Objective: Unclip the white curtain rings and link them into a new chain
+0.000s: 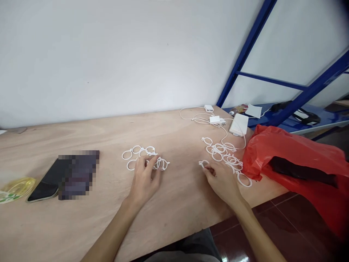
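Two groups of white plastic rings lie on a wooden table [174, 203]. My left hand [144, 180] rests on the table with its fingers spread, fingertips touching the left group of rings [137, 154]. My right hand [222, 180] pinches a single white ring [203, 163] at the near left edge of the right pile of rings [225, 154]. The right hand's fingers are curled together around that ring.
A dark phone [49, 180] and a yellow-green plastic wrapper [15, 187] lie at the left. White chargers with cables [215, 119] and a white power bank [239, 124] sit at the back right. A red plastic bag [294, 160] hangs over the table's right edge beside a blue metal rack [308, 89].
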